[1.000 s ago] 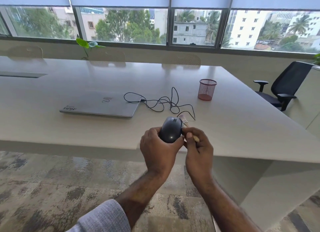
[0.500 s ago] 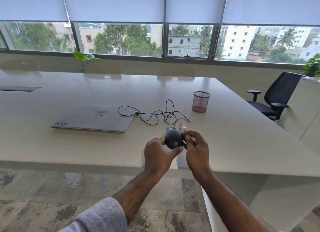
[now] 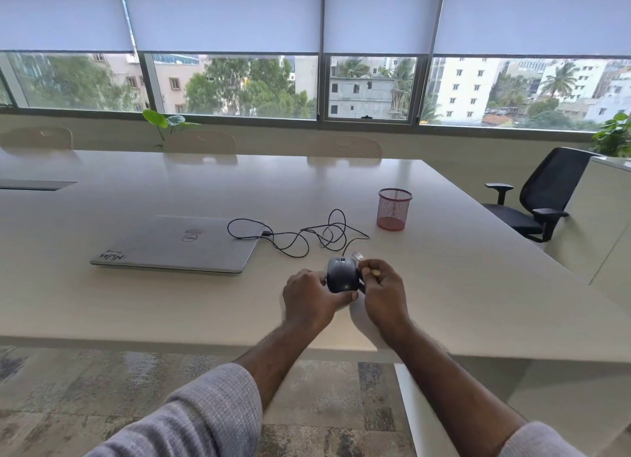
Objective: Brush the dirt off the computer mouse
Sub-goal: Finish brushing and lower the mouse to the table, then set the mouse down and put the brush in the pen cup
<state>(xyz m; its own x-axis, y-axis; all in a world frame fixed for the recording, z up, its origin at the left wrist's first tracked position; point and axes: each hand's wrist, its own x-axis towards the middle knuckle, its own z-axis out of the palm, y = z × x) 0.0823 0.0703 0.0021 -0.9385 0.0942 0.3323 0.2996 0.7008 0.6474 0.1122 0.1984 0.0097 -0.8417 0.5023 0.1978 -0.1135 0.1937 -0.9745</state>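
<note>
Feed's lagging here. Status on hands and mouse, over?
Left hand grips computer mouse, lifted off table. Right hand pinches brush at its far side. Nothing in the way.

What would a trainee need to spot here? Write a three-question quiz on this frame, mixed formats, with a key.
1. True or false: the computer mouse lies flat on the table.
2. Which of the hands holds the brush? A) left hand B) right hand C) neither
3. Fill in: the mouse cable runs to the closed ______.

Key
1. False: the left hand grips it, lifted above the table.
2. B: the right hand pinches the brush beside the mouse.
3. laptop. The red mesh cup stands apart, behind and to the right.
</note>
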